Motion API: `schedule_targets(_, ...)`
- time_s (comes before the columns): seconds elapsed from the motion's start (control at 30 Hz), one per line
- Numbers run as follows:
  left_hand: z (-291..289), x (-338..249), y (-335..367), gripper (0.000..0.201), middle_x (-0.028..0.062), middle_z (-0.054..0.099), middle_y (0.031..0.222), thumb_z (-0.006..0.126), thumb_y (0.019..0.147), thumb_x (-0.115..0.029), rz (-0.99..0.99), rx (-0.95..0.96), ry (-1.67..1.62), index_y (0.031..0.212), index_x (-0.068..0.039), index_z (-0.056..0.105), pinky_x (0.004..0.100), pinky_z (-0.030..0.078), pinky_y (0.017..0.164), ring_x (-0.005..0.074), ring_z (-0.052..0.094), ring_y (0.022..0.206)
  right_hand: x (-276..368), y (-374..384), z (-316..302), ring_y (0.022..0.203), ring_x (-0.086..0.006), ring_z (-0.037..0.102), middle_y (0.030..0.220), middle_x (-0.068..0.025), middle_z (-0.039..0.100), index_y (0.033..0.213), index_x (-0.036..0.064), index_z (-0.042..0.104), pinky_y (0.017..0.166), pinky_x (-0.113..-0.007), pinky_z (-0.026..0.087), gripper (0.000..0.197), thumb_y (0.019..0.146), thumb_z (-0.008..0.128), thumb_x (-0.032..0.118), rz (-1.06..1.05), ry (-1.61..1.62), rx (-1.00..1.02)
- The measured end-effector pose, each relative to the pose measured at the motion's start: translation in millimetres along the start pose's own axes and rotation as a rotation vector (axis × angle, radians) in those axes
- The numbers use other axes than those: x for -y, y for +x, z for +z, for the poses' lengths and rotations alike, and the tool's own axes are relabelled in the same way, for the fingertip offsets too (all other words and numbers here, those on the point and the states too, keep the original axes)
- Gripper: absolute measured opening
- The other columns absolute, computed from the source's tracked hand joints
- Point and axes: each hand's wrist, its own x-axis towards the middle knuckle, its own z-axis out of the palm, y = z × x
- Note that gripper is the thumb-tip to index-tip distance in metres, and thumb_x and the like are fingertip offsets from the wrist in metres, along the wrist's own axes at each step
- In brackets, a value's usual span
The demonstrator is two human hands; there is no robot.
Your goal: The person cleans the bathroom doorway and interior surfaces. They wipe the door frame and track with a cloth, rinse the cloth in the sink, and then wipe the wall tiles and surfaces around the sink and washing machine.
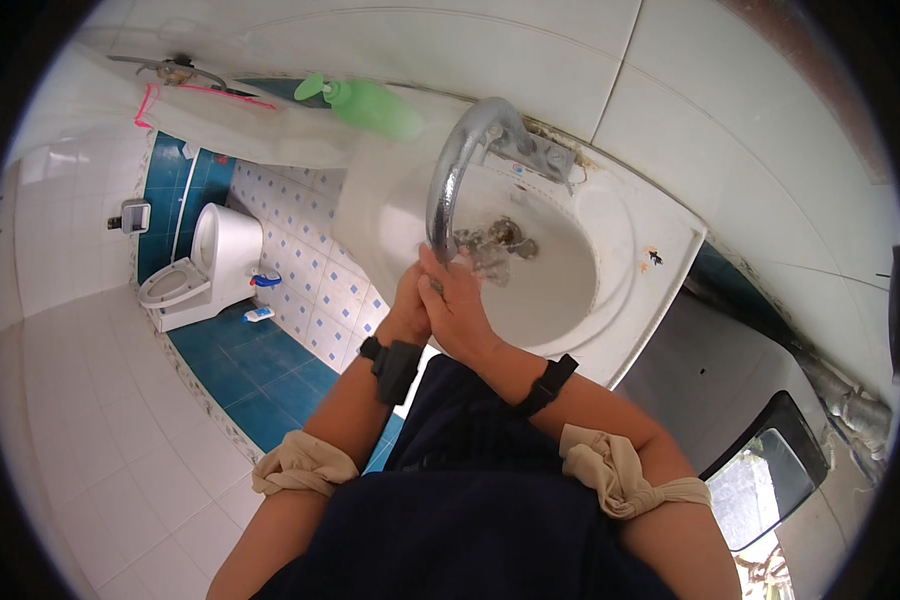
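Under the spout of the chrome faucet (452,170), my two hands are pressed together at the near left rim of the white washbasin (560,310). My right hand (460,318) is closed over my left hand (406,308), whose fingers are mostly hidden. A small greyish spot, too small to name, shows between them. Water splashes in the bowl just beyond my fingers, beside the metal drain (506,233). On my left wrist sits a black device (397,370) on a strap; a black band (548,385) circles my right wrist.
A green pump bottle (375,108) lies tilted at the counter's back left. Further left stand a white toilet (215,255) with its lid raised and a small white bottle (258,315) on the blue floor tiles (255,375). A grey appliance (715,370) stands right of the basin.
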Motion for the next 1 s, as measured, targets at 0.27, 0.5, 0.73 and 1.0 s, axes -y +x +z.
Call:
schedule_targets(0.27,14,1,0,0.039,0.0131,0.05,0.129,0.033,0.095,-0.019,-0.045,-0.62,0.008,0.129,-0.001,0.043,0.0409,0.037,0.102,0.0267,0.05,0.116,11,8,-19,0.13,-0.0419,0.027,0.14,-0.0237,0.034,0.131,0.0022,0.041,0.102,-0.051,0.027,0.046,0.092,0.045,0.026,0.177,0.341,0.199)
schedule_targets(0.5,30,18,8,0.035,0.0154,0.052,0.122,0.035,0.096,-0.017,0.062,-0.49,-0.098,0.125,0.0,0.044,0.0418,0.044,0.094,0.028,0.054,0.106,-5,35,-27,0.129,-0.0473,0.026,0.138,-0.0272,0.034,0.122,0.0025,0.051,0.104,-0.057,0.021,0.041,0.09,0.049,0.028,0.511,0.541,-0.005)
schedule_targets(0.73,51,23,13,0.035,0.0138,0.054,0.119,0.035,0.097,-0.021,0.024,-0.486,0.011,0.126,-0.003,0.045,0.0414,0.042,0.095,0.0253,0.054,0.105,-19,27,-28,0.129,-0.0469,0.026,0.139,-0.0265,0.032,0.115,0.0029,0.056,0.103,-0.06,0.019,0.035,0.091,0.048,0.026,0.199,0.237,-0.012)
schedule_targets(1.0,61,20,11,0.036,0.0122,0.051,0.124,0.032,0.096,-0.018,0.037,-0.527,0.013,0.127,-0.006,0.044,0.0411,0.037,0.101,0.0261,0.049,0.115,8,8,-22,0.124,-0.0446,0.035,0.133,-0.028,0.039,0.121,0.0024,0.051,0.102,-0.046,0.031,0.034,0.092,0.045,0.02,0.071,0.272,-0.011)
